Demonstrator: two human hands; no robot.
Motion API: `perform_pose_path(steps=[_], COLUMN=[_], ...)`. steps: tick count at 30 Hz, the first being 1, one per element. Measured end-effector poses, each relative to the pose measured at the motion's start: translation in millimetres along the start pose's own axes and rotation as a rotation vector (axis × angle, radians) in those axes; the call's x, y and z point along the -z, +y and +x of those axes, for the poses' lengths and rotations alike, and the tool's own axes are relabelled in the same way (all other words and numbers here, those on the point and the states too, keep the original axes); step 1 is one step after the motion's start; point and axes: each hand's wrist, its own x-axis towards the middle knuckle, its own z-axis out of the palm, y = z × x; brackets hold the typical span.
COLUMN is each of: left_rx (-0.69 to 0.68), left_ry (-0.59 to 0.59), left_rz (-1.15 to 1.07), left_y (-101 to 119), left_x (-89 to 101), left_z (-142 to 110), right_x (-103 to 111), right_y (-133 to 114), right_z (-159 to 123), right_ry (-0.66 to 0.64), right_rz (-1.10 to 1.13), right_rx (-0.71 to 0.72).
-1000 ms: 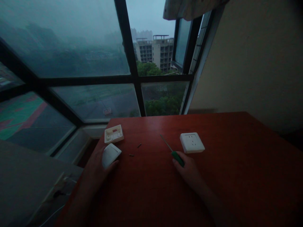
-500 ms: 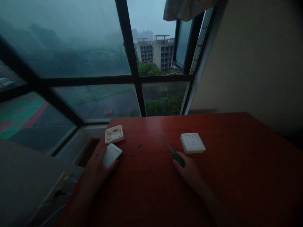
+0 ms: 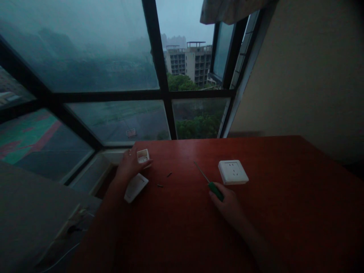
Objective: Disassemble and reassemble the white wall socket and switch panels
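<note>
At the table's far left edge, my left hand [image 3: 128,165] is closed around a white back box [image 3: 143,154], its thumb along the near side. The hand hides the box's left part. Just nearer, a white switch plate [image 3: 137,187] lies on the table, partly behind my left forearm. My right hand [image 3: 229,204] grips the green handle of a screwdriver [image 3: 215,191], whose thin shaft points away and to the left. Two small dark screws [image 3: 170,174] lie apart between the hands. Beyond my right hand sits a white wall socket [image 3: 233,172], face up.
The reddish-brown table [image 3: 182,227] reaches to the window frame [image 3: 166,94] at the back. A beige wall [image 3: 307,76] stands on the right. Down at the left, below the table edge, a white cable [image 3: 64,258] runs near a pale panel.
My left hand has let go of the switch plate, leaving it on the table, and has moved away from me onto the back box. My right hand still holds the screwdriver.
</note>
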Motion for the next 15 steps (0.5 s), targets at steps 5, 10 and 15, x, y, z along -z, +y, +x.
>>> perform_pose_path(steps=[5, 10, 15], left_rx=[-0.063, -0.188, -0.493], left_ry=[-0.037, -0.026, -0.152], left_rz=[0.007, -0.001, -0.168], left_y=[6.4, 30.3, 87.8], left_x=[-4.6, -2.2, -12.6], left_z=[15.5, 8.7, -43.9], right_x=[0.1, -0.9, -3.2], right_y=[-0.7, -0.1, 0.9], right_z=[0.2, -0.3, -0.7], right_ry=[-0.002, 0.019, 0.065], right_rz=[0.015, 0.032, 0.043], right_rx=[-0.003, -0.006, -0.007])
